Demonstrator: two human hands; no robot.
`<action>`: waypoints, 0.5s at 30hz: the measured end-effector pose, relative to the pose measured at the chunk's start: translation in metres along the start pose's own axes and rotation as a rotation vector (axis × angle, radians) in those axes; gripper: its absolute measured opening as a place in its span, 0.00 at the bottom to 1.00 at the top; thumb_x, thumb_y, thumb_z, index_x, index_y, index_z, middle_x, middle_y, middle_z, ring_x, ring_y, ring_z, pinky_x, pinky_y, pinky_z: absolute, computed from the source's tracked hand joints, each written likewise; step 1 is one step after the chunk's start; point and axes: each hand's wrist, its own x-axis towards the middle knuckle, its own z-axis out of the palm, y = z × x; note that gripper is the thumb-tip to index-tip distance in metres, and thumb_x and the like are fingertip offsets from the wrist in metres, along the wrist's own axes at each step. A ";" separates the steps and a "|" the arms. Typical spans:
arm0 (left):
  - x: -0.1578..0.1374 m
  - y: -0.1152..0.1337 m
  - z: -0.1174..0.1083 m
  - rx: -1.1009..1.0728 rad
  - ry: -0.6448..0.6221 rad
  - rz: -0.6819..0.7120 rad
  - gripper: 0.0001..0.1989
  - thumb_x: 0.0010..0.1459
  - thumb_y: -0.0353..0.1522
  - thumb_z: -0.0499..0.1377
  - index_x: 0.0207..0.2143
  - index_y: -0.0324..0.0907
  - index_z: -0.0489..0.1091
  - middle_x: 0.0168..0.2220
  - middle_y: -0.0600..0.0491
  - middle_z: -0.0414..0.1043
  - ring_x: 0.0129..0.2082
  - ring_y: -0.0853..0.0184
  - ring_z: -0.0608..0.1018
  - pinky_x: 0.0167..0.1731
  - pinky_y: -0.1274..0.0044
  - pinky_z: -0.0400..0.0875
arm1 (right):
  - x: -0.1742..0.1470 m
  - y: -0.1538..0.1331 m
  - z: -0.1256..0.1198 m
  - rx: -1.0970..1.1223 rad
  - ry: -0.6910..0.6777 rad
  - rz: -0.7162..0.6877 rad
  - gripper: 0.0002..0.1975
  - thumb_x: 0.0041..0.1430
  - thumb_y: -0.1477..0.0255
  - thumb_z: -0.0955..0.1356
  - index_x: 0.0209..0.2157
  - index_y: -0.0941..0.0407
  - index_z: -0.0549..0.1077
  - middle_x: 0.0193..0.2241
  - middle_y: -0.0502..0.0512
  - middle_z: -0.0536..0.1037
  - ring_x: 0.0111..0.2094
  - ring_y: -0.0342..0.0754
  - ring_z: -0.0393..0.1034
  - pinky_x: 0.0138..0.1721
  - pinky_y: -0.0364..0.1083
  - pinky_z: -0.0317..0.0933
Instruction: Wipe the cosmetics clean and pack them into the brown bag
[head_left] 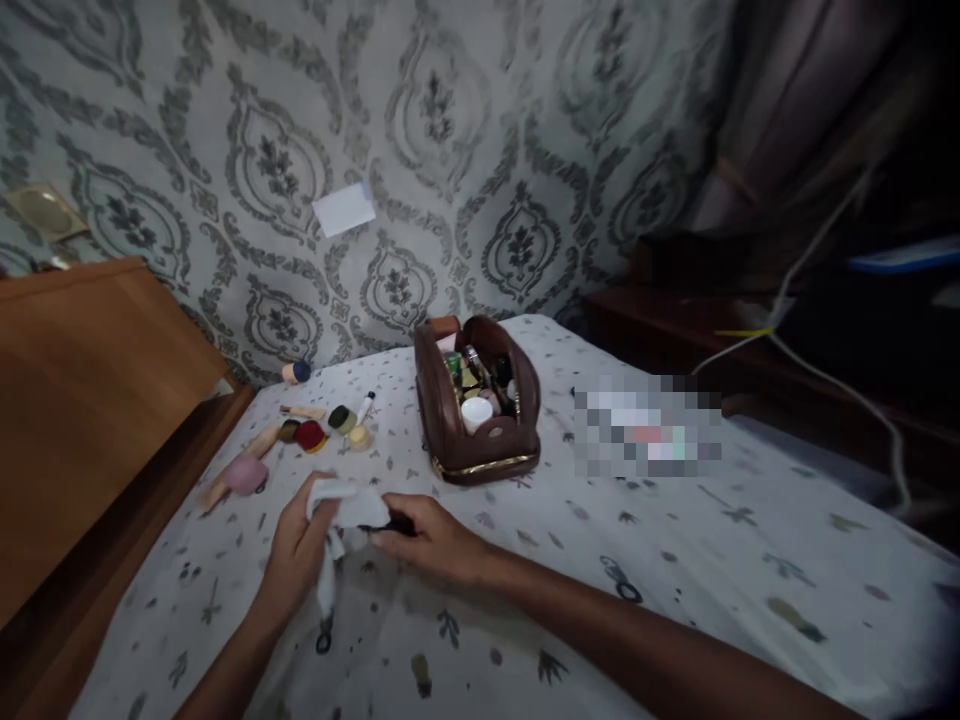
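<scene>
1. Fingers of the left hand [300, 545] are clenched round a white cloth [341, 515], which is bunched up and hangs down a little below the palm.
2. Fingers of the right hand [431, 540] are pinched on a thin black stick [390, 524]; its near end is buried in the cloth, so cloth and stick are held together between both hands.
3. Both hands are held low over the bed [675, 560], which is covered by a pale printed sheet, just in front of the brown pouch [480, 440].
4. The pouch is seen standing open and upright, packed with small jars and tubes; a white cap is visible near its front edge.
5. Left of the pouch, a loose group of small items is laid on the sheet: a red round compact [310, 436], a pink sponge [246, 475], a white tube [365, 405] and some brushes.
6. A blurred patch is noted right of the pouch; its content cannot be told.
7. A wooden headboard [82, 400] runs along the left edge of the bed.
</scene>
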 end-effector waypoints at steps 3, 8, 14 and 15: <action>0.003 0.006 0.001 -0.064 0.158 -0.196 0.18 0.57 0.48 0.58 0.27 0.44 0.64 0.21 0.57 0.65 0.22 0.67 0.69 0.21 0.78 0.64 | -0.006 -0.016 -0.011 0.048 0.096 0.070 0.17 0.55 0.71 0.72 0.47 0.56 0.72 0.28 0.46 0.72 0.28 0.41 0.67 0.30 0.40 0.59; 0.007 0.018 0.012 -0.067 0.218 -0.279 0.19 0.56 0.50 0.59 0.25 0.45 0.64 0.20 0.57 0.67 0.21 0.66 0.71 0.21 0.77 0.67 | -0.025 -0.057 -0.033 0.231 0.299 0.017 0.14 0.54 0.64 0.74 0.35 0.56 0.71 0.26 0.48 0.74 0.27 0.42 0.69 0.27 0.40 0.61; 0.018 0.033 0.049 -0.139 -0.078 -0.240 0.25 0.57 0.53 0.55 0.19 0.46 0.57 0.13 0.59 0.57 0.14 0.69 0.64 0.16 0.76 0.64 | -0.052 -0.104 -0.068 0.086 0.416 -0.252 0.09 0.63 0.65 0.70 0.38 0.56 0.77 0.29 0.50 0.74 0.26 0.40 0.69 0.27 0.41 0.65; 0.020 0.035 0.055 -0.168 -0.123 -0.275 0.25 0.56 0.54 0.55 0.19 0.46 0.57 0.12 0.59 0.56 0.13 0.69 0.63 0.15 0.76 0.63 | -0.058 -0.109 -0.074 0.011 0.435 -0.295 0.08 0.64 0.67 0.68 0.40 0.55 0.78 0.32 0.51 0.74 0.27 0.40 0.70 0.28 0.41 0.66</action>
